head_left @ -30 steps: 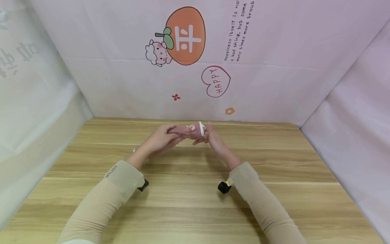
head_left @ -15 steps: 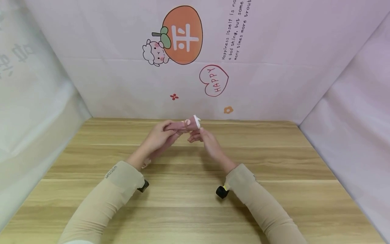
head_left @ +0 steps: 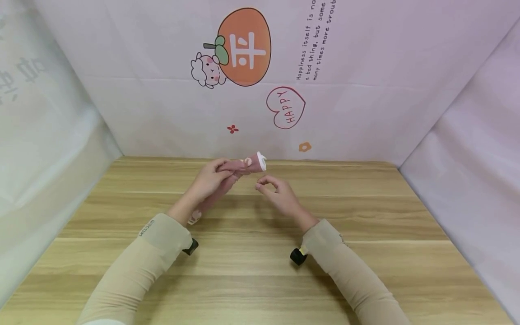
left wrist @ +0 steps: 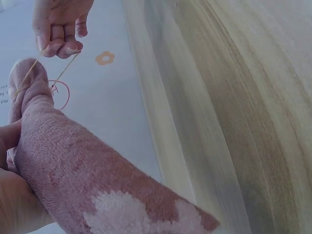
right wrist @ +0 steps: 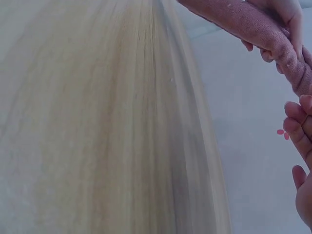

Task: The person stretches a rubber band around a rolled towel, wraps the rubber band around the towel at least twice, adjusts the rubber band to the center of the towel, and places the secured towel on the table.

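Note:
A rolled pink towel (head_left: 253,164) with pale patches and a white end is bent over, one length sloping down towards the left sleeve. My left hand (head_left: 208,181) grips it around the bend. A thin yellowish rubber band (left wrist: 67,68) shows in the left wrist view, looped at the towel's folded far part and stretched away from it. My right hand (head_left: 281,196) pinches the band with curled fingers, just to the right of the towel and apart from it. In the right wrist view the fingers (right wrist: 298,131) are partly cut off by the frame edge.
Both hands are above a wood-grain table (head_left: 260,275). Behind it hangs a white printed cloth (head_left: 170,122), and more white cloth encloses both sides. A small black camera (head_left: 298,256) sits by the right cuff, another (head_left: 191,247) by the left.
My right hand has drawn back from the towel's white end, its fingers now curled tighter. The towel and left hand have shifted slightly left, and the lower towel length now shows further down.

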The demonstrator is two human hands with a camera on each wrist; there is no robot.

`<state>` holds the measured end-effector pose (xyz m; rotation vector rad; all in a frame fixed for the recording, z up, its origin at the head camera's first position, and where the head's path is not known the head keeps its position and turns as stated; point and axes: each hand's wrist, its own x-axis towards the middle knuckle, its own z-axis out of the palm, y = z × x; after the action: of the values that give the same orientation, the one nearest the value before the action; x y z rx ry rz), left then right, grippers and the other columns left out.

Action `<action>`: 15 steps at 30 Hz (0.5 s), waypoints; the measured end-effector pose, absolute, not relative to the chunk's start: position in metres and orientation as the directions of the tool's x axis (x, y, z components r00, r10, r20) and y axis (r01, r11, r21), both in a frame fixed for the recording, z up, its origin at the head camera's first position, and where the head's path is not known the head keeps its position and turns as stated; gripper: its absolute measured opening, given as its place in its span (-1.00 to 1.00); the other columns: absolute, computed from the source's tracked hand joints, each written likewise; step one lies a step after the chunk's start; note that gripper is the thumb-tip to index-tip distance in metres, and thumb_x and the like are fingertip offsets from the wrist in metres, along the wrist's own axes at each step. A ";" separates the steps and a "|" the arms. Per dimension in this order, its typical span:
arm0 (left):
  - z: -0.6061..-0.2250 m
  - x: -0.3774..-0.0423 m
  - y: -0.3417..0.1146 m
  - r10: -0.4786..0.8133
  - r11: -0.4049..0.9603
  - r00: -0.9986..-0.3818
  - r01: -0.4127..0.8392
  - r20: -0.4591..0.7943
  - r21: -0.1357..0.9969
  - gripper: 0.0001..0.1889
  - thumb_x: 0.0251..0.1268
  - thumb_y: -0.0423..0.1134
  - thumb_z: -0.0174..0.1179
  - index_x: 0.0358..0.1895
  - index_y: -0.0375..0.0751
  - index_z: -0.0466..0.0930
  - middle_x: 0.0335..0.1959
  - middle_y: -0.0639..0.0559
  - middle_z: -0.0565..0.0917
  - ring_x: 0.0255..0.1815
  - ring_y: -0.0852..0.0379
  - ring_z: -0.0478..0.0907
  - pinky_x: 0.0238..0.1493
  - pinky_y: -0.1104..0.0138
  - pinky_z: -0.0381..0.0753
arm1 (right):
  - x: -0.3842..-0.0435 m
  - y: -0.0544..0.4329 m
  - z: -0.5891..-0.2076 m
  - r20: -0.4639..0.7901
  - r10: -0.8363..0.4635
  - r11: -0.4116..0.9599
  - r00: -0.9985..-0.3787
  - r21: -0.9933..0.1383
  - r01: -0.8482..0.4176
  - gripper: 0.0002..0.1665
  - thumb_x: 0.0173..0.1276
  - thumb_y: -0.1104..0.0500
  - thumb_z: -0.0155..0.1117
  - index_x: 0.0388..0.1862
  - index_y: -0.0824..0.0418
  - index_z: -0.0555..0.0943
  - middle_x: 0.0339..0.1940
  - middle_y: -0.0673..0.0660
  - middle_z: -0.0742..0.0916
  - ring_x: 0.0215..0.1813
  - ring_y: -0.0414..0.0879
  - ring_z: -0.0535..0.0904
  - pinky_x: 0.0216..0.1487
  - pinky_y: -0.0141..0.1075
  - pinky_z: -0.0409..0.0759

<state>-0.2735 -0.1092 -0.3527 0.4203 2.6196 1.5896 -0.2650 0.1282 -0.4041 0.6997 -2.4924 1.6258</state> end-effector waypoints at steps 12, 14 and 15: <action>-0.353 -0.279 -0.112 0.405 0.401 -0.913 0.220 0.044 0.889 -0.60 0.55 -0.36 0.10 0.37 -0.26 0.52 0.32 -0.18 0.57 0.37 -0.07 0.46 0.36 0.04 0.41 | -0.269 0.120 -0.408 0.383 -0.330 0.281 -0.863 -0.833 -0.477 -0.83 0.52 0.31 0.21 -0.06 0.42 0.64 -0.12 0.29 0.74 0.05 0.11 0.63 0.33 0.19 0.36; -0.353 -0.280 -0.113 0.401 0.430 -0.916 0.209 0.022 0.878 -0.60 0.57 -0.29 0.11 0.38 -0.24 0.52 0.34 -0.18 0.56 0.37 -0.08 0.45 0.36 0.02 0.41 | -0.269 0.118 -0.408 0.387 -0.319 0.292 -0.865 -0.828 -0.478 -0.83 0.51 0.29 0.24 -0.05 0.39 0.65 -0.11 0.28 0.75 0.05 0.11 0.63 0.29 0.19 0.37; -0.352 -0.280 -0.113 0.394 0.454 -0.919 0.208 0.015 0.866 -0.59 0.57 -0.24 0.13 0.39 -0.23 0.52 0.35 -0.18 0.55 0.37 -0.09 0.45 0.36 0.01 0.40 | -0.269 0.117 -0.408 0.391 -0.316 0.296 -0.865 -0.826 -0.481 -0.83 0.51 0.28 0.24 -0.05 0.38 0.65 -0.10 0.26 0.75 0.05 0.12 0.62 0.26 0.19 0.37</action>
<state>-0.2796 -0.1129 -0.3519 0.5267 2.5139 1.4569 -0.2693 0.1171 -0.4083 0.7446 -2.4012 1.6154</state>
